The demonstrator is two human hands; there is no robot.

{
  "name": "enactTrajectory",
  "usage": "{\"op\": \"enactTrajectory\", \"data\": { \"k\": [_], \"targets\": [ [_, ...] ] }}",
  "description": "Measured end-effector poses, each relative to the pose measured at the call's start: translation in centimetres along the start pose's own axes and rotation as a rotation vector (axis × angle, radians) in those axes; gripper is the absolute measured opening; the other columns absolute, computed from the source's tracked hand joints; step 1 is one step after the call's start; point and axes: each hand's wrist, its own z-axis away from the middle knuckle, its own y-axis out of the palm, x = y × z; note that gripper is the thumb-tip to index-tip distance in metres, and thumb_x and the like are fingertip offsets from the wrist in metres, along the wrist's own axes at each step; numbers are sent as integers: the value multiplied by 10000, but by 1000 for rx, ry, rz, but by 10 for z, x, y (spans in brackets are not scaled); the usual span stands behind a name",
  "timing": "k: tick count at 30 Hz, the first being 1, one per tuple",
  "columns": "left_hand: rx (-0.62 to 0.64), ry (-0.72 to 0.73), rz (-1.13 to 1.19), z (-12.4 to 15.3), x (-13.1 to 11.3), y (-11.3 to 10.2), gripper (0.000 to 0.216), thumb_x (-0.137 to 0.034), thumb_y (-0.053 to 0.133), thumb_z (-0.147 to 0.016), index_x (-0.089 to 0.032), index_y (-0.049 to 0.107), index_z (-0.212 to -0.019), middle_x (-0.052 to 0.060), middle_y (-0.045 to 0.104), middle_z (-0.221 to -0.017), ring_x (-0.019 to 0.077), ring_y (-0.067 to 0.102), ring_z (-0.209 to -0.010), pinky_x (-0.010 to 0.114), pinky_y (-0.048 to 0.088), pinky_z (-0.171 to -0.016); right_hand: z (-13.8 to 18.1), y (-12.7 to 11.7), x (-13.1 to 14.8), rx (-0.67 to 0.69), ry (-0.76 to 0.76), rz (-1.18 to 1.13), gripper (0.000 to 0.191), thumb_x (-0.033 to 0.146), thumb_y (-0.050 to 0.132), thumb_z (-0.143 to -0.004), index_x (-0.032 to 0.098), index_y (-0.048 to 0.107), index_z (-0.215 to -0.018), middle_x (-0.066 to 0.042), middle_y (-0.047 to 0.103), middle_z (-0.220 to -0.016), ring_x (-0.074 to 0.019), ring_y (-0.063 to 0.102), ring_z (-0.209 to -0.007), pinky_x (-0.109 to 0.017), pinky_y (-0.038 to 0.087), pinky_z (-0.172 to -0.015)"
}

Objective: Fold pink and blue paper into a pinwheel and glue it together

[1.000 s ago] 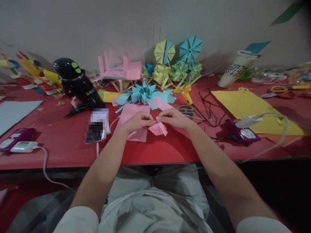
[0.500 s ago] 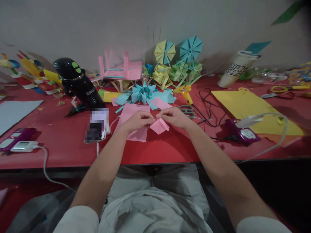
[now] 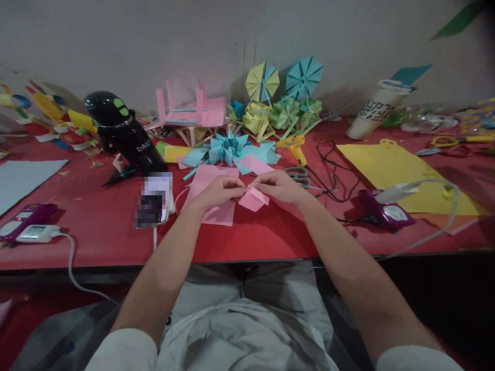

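Note:
Between my two hands is a small folded piece of pink paper (image 3: 254, 199), its creased flap hanging toward me above the red table. My left hand (image 3: 222, 191) pinches its upper left edge with thumb and fingers. At its upper right, my right hand (image 3: 279, 186) is closed on the same paper. Fingertips hide the top of the fold. Under my left hand lies a flat pink sheet (image 3: 212, 216). Just beyond the hands, a smaller pink piece (image 3: 256, 165) rests by a blue folded-paper flower (image 3: 229, 148).
Green-handled scissors (image 3: 297, 175) and a yellow glue gun (image 3: 296, 149) with a black cord lie behind my right hand. A phone (image 3: 154, 198) and a black bottle (image 3: 124, 131) stand to the left. At right are yellow sheets (image 3: 398, 175), a purple power strip (image 3: 386, 210) and a cup (image 3: 377, 111).
The fingers of both hands have shifted slightly at the top of the pink paper, and its flap has tilted a little. Everything else stays in place.

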Motion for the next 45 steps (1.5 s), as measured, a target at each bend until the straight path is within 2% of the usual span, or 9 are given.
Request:
{"op": "enactTrajectory", "data": {
  "k": [6,11,15,23,28,34,37,45],
  "targets": [
    [92,-35,-10,2,-1,2,116,-250,700,-727,-143,664,-704,-22,594,-608,75,523,-573,221,420,-585,1,3,3,48,47,45,411,526,625,-831,151,657,-665,15,526,-580,-102,438,-565,-263,357,-561],
    [121,-65,-25,4,-4,5,127,-253,697,-721,-142,648,-684,-30,566,-595,73,508,-566,213,392,-562,1,4,1,116,63,13,335,476,655,-810,152,669,-725,9,573,-602,-107,484,-563,-263,393,-566],
    [99,-39,-37,4,-3,5,149,-278,697,-743,-148,642,-695,-35,549,-606,70,488,-571,206,368,-549,1,3,-1,107,52,-17,304,452,664,-803,150,692,-788,2,602,-625,-110,505,-569,-262,419,-575],
    [-8,2,39,0,1,4,206,-353,715,-768,-158,660,-730,-11,575,-684,99,563,-650,228,464,-615,-2,1,-2,-69,-25,-32,272,430,675,-785,159,684,-764,-21,635,-692,-127,538,-615,-275,435,-601],
    [-180,121,68,-3,3,3,274,-408,779,-728,-168,684,-820,4,634,-774,112,609,-710,239,521,-645,-5,-1,-3,-231,-72,0,289,457,675,-769,170,678,-735,-34,659,-724,-151,556,-663,-299,460,-642],
    [-240,241,37,-6,6,3,375,-389,874,-613,-163,751,-886,66,735,-899,182,674,-847,315,561,-771,-7,0,-5,-363,-95,-6,291,455,659,-776,173,652,-704,-21,619,-675,-137,515,-619,-283,423,-598],
    [-291,280,8,-9,11,2,348,-373,865,-629,-166,773,-893,77,751,-929,194,683,-885,341,555,-839,-7,3,-5,-414,-124,38,286,435,625,-802,172,643,-692,-21,606,-664,-136,503,-612,-284,412,-589],
    [-349,297,-15,-13,17,3,239,-287,791,-677,-175,789,-888,72,758,-906,180,676,-834,331,567,-771,-7,10,-3,-493,-139,135,279,426,595,-830,182,633,-701,-24,597,-667,-147,506,-637,-294,415,-608]
  ]
}}
